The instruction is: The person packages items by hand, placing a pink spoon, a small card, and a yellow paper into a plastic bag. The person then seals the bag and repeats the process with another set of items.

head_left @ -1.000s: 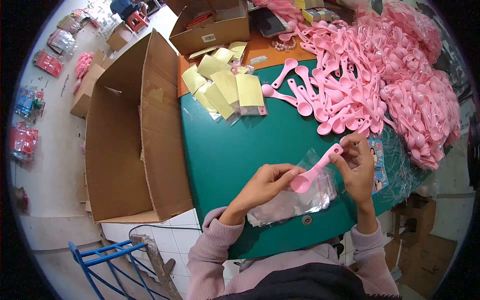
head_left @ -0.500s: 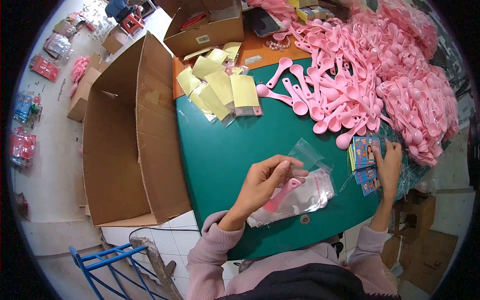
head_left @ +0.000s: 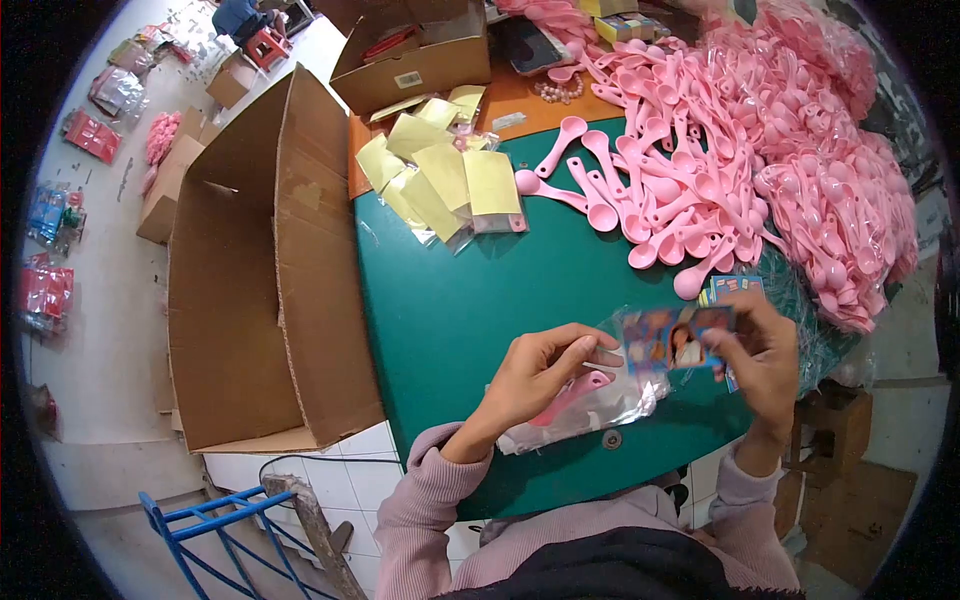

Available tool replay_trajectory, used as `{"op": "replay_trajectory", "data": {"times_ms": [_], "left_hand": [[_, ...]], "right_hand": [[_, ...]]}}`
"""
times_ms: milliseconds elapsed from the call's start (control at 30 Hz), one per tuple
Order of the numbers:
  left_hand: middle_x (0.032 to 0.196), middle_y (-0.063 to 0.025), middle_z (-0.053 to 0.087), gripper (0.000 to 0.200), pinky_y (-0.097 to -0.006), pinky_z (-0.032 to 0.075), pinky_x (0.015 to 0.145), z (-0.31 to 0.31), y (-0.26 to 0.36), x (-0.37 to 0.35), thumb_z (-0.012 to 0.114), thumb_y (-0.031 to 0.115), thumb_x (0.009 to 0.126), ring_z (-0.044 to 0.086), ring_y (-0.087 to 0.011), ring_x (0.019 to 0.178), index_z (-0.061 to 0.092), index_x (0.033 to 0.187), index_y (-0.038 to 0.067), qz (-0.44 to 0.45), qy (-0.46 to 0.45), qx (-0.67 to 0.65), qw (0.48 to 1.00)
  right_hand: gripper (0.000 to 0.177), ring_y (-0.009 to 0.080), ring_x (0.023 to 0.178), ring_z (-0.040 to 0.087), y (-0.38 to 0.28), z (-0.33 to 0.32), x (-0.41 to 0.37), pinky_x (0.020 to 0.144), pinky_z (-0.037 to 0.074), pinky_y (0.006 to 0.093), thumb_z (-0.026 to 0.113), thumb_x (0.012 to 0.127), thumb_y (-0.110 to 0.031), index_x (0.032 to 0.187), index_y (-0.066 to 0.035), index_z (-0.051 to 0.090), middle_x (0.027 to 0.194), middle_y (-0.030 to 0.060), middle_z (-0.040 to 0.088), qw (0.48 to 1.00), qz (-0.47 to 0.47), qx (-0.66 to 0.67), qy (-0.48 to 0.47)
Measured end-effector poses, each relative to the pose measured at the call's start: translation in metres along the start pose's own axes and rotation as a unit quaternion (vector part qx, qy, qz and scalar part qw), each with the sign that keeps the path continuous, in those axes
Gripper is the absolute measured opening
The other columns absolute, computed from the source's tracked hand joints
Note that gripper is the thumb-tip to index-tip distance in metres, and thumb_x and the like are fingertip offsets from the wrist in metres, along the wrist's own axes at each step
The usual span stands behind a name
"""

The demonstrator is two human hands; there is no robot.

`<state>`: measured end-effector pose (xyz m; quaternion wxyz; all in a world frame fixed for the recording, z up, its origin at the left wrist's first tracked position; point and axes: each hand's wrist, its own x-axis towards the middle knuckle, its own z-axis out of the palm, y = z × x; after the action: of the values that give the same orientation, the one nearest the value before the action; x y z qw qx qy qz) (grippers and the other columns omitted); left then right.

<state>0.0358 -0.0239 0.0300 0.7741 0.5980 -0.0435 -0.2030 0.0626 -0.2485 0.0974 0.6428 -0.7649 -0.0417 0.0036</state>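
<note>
Between its thumb and fingers my right hand [head_left: 762, 350] holds a printed blue card [head_left: 660, 338], slightly blurred. To its left, my left hand [head_left: 540, 375] pinches a clear plastic bag [head_left: 610, 322] with the thumb against the fingers. A pink spoon [head_left: 568, 400] lies below my left hand, on a stack of clear bags [head_left: 625, 402]. More printed cards [head_left: 738, 290] show partly behind my right hand. Loose pink spoons [head_left: 680, 180] are heaped beyond both hands.
Packets with yellow cards [head_left: 440, 175] lie at the back left of the green table [head_left: 440, 330]. A large open cardboard box [head_left: 235, 300] stands left of it. Another box [head_left: 410, 70] is at the back. Bagged pink spoons [head_left: 840, 220] fill the right side.
My right hand has lifted a card from the card pile and brought it left, close to my left hand. My left hand has barely moved.
</note>
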Motion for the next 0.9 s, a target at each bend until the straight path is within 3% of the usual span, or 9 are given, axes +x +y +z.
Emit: {"op": "replay_trajectory", "data": {"times_ms": [67, 300, 467, 500, 567, 633, 733, 800, 900], "left_hand": [[0.09, -0.0102, 0.064, 0.03, -0.024, 0.049, 0.072, -0.003, 0.002, -0.002, 0.041, 0.017, 0.095, 0.06, -0.0128, 0.083, 0.055, 0.105, -0.007, -0.009, 0.008, 0.101, 0.995], [0.084, -0.0077, 0.065, 0.03, -0.025, 0.048, 0.068, 0.0, 0.005, -0.004, 0.047, 0.015, 0.092, 0.058, -0.0084, 0.076, 0.052, 0.117, 0.0, 0.02, -0.044, 0.161, 0.986], [0.075, -0.0158, 0.066, 0.058, -0.0317, 0.049, 0.065, 0.01, 0.008, -0.011, 0.055, 0.018, 0.087, 0.065, -0.0256, 0.067, 0.027, 0.137, 0.012, 0.054, 0.013, 0.281, 0.958], [0.077, -0.0187, 0.065, 0.066, -0.0337, 0.049, 0.061, 0.009, 0.003, -0.01, 0.058, 0.02, 0.085, 0.063, -0.0338, 0.066, 0.02, 0.139, 0.015, 0.061, 0.032, 0.295, 0.953], [0.074, -0.0173, 0.065, 0.067, -0.0329, 0.049, 0.059, 0.006, 0.002, -0.012, 0.059, 0.02, 0.084, 0.063, -0.0301, 0.063, 0.02, 0.139, 0.014, 0.046, 0.055, 0.339, 0.938], [0.071, -0.016, 0.065, 0.068, -0.0321, 0.048, 0.057, -0.005, 0.008, -0.014, 0.06, 0.021, 0.084, 0.064, -0.0264, 0.06, 0.02, 0.139, 0.014, 0.034, 0.075, 0.382, 0.92], [0.074, -0.0117, 0.065, 0.07, -0.0279, 0.048, 0.06, -0.03, 0.012, -0.018, 0.062, 0.017, 0.083, 0.062, -0.0157, 0.065, 0.02, 0.138, 0.011, -0.046, -0.012, 0.293, 0.955], [0.084, -0.0082, 0.063, 0.065, -0.0236, 0.047, 0.065, -0.037, 0.001, -0.016, 0.061, 0.01, 0.083, 0.058, -0.0091, 0.076, 0.023, 0.136, 0.009, 0.026, 0.058, 0.077, 0.995], [0.092, -0.009, 0.062, 0.058, -0.0227, 0.047, 0.07, -0.037, -0.004, -0.013, 0.059, 0.005, 0.083, 0.057, -0.0095, 0.083, 0.029, 0.133, 0.007, 0.005, 0.08, 0.039, 0.996]], "right_hand": [[0.011, 0.0049, 0.055, 0.051, -0.003, 0.0, 0.005, 0.045, 0.04, 0.0197, 0.062, 0.075, 0.001, 0.085, 0.001, 0.06, 0.068, 0.0031, 0.058, 0.981, 0.049, -0.127, -0.14], [0.013, 0.0149, 0.056, 0.055, -0.005, 0.016, 0.009, 0.05, 0.041, 0.0269, 0.066, 0.073, -0.007, 0.08, -0.001, 0.057, 0.067, 0.0077, 0.056, 0.934, -0.001, -0.216, -0.283], [0.02, 0.0303, 0.067, 0.055, 0.009, 0.036, 0.007, 0.06, 0.044, 0.0361, 0.067, 0.07, -0.019, 0.076, -0.004, 0.055, 0.076, 0.0114, 0.059, 0.863, -0.084, -0.369, -0.335], [0.02, 0.0267, 0.064, 0.056, 0.016, 0.038, 0.009, 0.058, 0.044, 0.0341, 0.067, 0.07, -0.016, 0.072, -0.003, 0.052, 0.071, 0.0102, 0.057, 0.886, -0.1, -0.297, -0.341], [0.021, 0.0231, 0.062, 0.057, 0.026, 0.037, 0.014, 0.056, 0.043, 0.032, 0.067, 0.07, -0.014, 0.069, -0.002, 0.05, 0.067, 0.009, 0.056, 0.904, -0.115, -0.222, -0.347], [0.015, 0.0127, 0.063, 0.057, 0.033, 0.031, 0.025, 0.057, 0.044, 0.0273, 0.067, 0.07, -0.007, 0.07, -0.002, 0.053, 0.062, 0.0043, 0.054, 0.926, 0.033, -0.114, -0.357], [0.014, 0.0067, 0.066, 0.056, 0.051, 0.019, 0.034, 0.059, 0.045, 0.0236, 0.067, 0.07, -0.002, 0.082, 0.0, 0.06, 0.067, 0.0018, 0.058, 0.963, 0.048, -0.03, -0.265], [0.015, 0.0064, 0.063, 0.054, 0.048, 0.022, 0.033, 0.059, 0.044, 0.0231, 0.068, 0.07, -0.002, 0.083, 0.0, 0.061, 0.071, 0.002, 0.059, 0.963, 0.06, 0.067, -0.252], [0.012, 0.0053, 0.059, 0.052, 0.038, 0.024, 0.034, 0.056, 0.043, 0.0214, 0.068, 0.07, -0.003, 0.072, -0.001, 0.056, 0.069, 0.0011, 0.058, 0.965, 0.134, 0.078, -0.213]]}}
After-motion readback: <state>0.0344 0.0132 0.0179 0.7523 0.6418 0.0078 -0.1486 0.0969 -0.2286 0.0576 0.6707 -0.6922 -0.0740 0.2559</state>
